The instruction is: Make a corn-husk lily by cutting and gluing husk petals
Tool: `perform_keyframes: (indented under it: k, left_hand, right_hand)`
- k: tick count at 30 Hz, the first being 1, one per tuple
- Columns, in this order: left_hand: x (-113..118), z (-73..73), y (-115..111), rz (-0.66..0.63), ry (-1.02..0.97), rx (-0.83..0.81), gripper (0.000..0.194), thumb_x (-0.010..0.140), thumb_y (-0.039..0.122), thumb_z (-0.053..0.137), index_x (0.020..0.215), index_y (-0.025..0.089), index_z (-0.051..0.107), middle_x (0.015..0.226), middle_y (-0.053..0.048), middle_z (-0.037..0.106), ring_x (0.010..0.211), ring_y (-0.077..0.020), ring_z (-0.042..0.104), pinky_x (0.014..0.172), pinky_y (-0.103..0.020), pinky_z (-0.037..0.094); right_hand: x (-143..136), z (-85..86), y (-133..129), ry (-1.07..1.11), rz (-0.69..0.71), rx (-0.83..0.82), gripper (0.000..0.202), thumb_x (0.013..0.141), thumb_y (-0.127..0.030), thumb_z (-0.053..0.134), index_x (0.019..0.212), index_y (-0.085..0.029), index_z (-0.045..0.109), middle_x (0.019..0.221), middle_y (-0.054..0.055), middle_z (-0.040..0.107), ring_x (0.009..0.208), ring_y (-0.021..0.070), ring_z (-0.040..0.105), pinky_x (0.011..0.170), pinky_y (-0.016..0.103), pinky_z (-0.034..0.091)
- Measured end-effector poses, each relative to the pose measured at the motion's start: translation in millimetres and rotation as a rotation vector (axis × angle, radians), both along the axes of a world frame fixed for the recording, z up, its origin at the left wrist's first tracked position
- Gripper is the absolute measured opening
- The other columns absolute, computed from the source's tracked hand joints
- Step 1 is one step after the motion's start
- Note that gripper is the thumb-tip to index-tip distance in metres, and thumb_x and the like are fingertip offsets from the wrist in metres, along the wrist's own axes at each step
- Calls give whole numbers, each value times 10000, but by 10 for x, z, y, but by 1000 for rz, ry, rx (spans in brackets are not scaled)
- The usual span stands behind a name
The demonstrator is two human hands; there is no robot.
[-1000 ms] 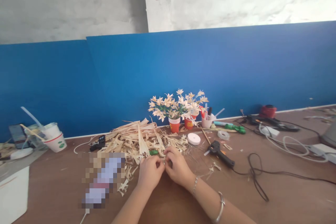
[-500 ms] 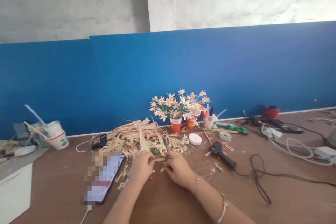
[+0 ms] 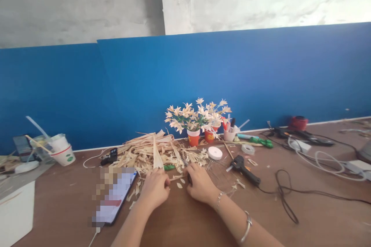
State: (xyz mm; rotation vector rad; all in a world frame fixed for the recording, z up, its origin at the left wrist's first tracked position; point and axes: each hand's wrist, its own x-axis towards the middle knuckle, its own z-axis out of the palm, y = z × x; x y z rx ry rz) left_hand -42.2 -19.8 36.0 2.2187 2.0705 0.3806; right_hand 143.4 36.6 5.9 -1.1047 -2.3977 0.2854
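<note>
My left hand (image 3: pixel 156 188) is closed in a pinch, and a narrow pale strip of dried husk (image 3: pixel 176 178) runs out from its fingertips toward the right. Beyond its knuckles a wide husk piece (image 3: pixel 157 158) stands up from the pile. My right hand (image 3: pixel 202 183), with two bracelets at the wrist, has curled fingers around something dark that they mostly hide; I cannot make out what it is. Small cut petal-shaped pieces (image 3: pixel 180 185) lie on the table between the hands. A green item (image 3: pixel 169 167) sits just past them.
Behind the hands lies a husk pile (image 3: pixel 142 146). Husk flowers (image 3: pixel 188 117) stand in red cups (image 3: pixel 193 139). A white tape roll (image 3: pixel 215 153) and a glue gun (image 3: pixel 245 170) with a trailing cord are on the right. A phone (image 3: pixel 116 198) lies left, paper cups (image 3: pixel 63 154) farther left.
My hands have moved slightly apart, the right one shifting right and a little away from me. The strip and the loose petal pieces between them now show more clearly.
</note>
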Motion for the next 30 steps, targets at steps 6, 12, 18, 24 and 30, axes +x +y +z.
perform_keyframes:
  k: [6,12,18,24,30]
  left_hand:
    - [-10,4,-38,-20,52,3,94,689,148,563,736,207,620,911,-51,585,978,-229,488,845,-335,323]
    - [-43,-39,-4,6,34,16,224,709,166,532,905,198,636,998,-78,569,1013,-241,466,865,-343,320]
    - [-37,-27,-17,-16,42,47,161,683,132,517,775,195,633,945,-68,574,974,-239,480,838,-345,333]
    - [-34,-18,-20,0,77,26,111,703,149,503,674,179,605,917,-91,562,947,-250,483,810,-350,353]
    - [-10,-44,8,-51,-82,142,148,725,100,468,669,184,577,913,-79,560,925,-233,491,812,-350,373]
  right_hand:
    - [-19,-15,-7,31,6,6,253,582,-63,534,800,-188,565,903,56,515,873,210,472,754,301,365]
    - [-32,-26,-9,66,53,34,204,623,-73,548,765,-194,630,919,53,525,897,207,473,790,314,366]
    - [-25,-20,-15,63,68,38,220,648,-74,537,795,-195,648,934,57,530,906,205,473,796,314,367]
    - [-26,-20,-1,28,53,7,265,677,-72,515,869,-191,654,960,60,523,922,202,462,810,310,362]
    - [-35,-72,31,50,9,51,406,702,-51,477,1055,-207,605,1052,79,503,975,221,445,847,342,356]
